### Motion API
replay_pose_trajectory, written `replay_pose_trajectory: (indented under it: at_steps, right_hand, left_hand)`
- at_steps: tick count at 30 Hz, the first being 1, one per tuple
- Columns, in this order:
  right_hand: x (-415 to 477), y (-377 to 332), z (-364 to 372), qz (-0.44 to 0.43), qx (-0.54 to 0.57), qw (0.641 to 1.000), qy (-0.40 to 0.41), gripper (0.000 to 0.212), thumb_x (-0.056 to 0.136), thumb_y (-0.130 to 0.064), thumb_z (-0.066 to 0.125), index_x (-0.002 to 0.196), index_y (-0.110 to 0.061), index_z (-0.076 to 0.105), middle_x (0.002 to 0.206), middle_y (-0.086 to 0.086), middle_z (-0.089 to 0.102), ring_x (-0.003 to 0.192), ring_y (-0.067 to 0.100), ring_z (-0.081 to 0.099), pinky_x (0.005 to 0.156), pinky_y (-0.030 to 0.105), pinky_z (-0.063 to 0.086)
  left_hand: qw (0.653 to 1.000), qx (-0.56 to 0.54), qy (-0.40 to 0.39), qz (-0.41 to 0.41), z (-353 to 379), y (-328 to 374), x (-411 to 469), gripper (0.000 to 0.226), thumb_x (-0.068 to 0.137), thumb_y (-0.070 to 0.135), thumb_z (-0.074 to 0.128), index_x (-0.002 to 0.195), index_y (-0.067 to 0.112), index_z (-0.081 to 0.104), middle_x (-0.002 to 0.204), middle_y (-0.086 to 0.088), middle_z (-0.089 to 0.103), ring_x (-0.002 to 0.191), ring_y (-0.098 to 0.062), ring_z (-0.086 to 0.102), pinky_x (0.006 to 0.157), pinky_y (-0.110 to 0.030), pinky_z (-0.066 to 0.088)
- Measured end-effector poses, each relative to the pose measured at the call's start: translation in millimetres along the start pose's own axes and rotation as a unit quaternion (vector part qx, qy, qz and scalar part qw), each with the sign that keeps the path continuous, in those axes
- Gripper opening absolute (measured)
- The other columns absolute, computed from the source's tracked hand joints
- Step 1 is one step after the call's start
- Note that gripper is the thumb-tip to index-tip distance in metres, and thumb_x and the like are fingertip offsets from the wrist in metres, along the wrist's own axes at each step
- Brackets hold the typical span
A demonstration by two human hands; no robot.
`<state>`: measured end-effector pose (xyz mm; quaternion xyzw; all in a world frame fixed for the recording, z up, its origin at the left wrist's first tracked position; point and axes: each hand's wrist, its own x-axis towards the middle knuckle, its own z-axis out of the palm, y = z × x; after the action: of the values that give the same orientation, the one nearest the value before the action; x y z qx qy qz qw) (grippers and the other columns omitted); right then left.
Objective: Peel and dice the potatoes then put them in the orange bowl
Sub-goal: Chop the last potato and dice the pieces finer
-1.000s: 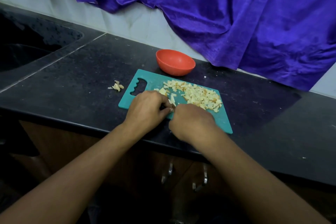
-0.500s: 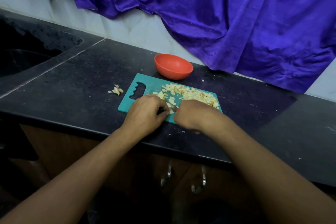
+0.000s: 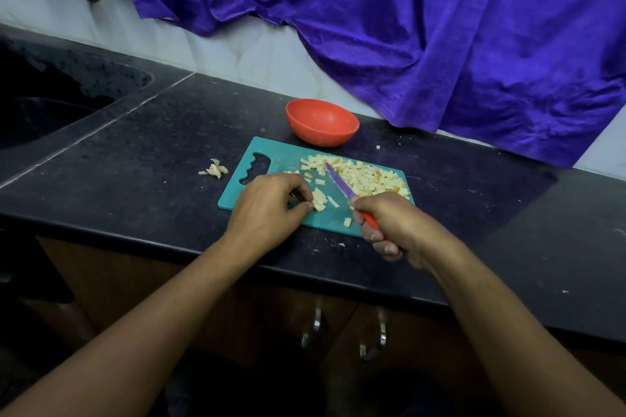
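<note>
While gripping the red-handled, purple-bladed knife [image 3: 342,184] in the right hand [image 3: 394,227], pinches potato strips [image 3: 320,200] with the left hand [image 3: 267,206] on the teal cutting board [image 3: 281,156], beside the diced potato heap [image 3: 366,176], near the orange bowl [image 3: 321,123].

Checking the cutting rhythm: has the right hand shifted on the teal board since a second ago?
Yes. The right hand, gripping the knife, has drawn back from the left hand toward the cutting board's near right corner.

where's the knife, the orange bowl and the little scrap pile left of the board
knife [image 3: 341,185], head view, middle of the purple blade
orange bowl [image 3: 321,136], head view, front outer wall
scrap pile [image 3: 215,168], head view, centre of the heap
</note>
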<state>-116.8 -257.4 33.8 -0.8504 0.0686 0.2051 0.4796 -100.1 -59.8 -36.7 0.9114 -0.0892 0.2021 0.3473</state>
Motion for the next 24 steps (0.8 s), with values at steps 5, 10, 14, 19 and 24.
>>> replay_pose_trajectory:
  at_steps: [5,10,14,19,24]
  right_hand:
    - [7,19,2,-0.013,0.004,1.000,0.024,0.031,0.106,-0.030,0.043,0.082,-0.014,0.053,0.048,0.000,0.042,0.033,0.013,0.029,0.038,0.020,0.021]
    - [6,28,2,-0.012,-0.057,0.998,0.020,0.028,0.105,-0.029,0.045,0.083,-0.014,0.056,0.049,0.001,0.044,0.034,0.015,0.034,0.038,0.021,0.025]
    - [8,30,4,-0.018,-0.116,0.992,0.036,0.035,0.106,-0.038,0.045,0.081,-0.015,0.056,0.047,-0.001,0.048,0.032,0.014,0.041,0.038,0.020,0.031]
    - [9,30,5,-0.036,-0.184,0.982,0.037,0.037,0.107,-0.040,0.043,0.082,-0.016,0.057,0.045,-0.004,0.049,0.031,0.013,0.044,0.039,0.022,0.035]
    - [8,39,-4,-0.055,-0.084,0.995,0.013,0.033,0.106,-0.035,0.046,0.082,-0.015,0.057,0.048,-0.002,0.046,0.032,0.013,0.037,0.036,0.020,0.028]
  left_hand:
    - [0.998,0.043,0.027,-0.021,1,-2,0,0.021,0.088,0.035,0.074,0.109,0.031,0.071,0.101,0.016,0.066,0.087,0.000,0.056,0.077,-0.024,0.046]
    - [0.994,0.104,-0.013,-0.016,4,-1,4,0.045,0.087,0.050,0.072,0.126,0.028,0.069,0.113,0.008,0.067,0.106,-0.013,0.061,0.091,-0.037,0.052]
    - [0.994,0.100,-0.026,-0.029,5,-1,7,0.044,0.086,0.053,0.074,0.124,0.032,0.070,0.116,0.008,0.068,0.107,-0.013,0.061,0.088,-0.035,0.051]
    - [0.994,0.093,-0.049,-0.030,4,2,11,0.040,0.088,0.049,0.074,0.125,0.036,0.069,0.120,0.014,0.068,0.092,-0.008,0.053,0.077,-0.031,0.044]
    - [0.994,0.087,-0.072,-0.008,2,3,12,0.052,0.087,0.054,0.071,0.135,0.033,0.063,0.113,0.016,0.063,0.089,-0.007,0.052,0.075,-0.032,0.043]
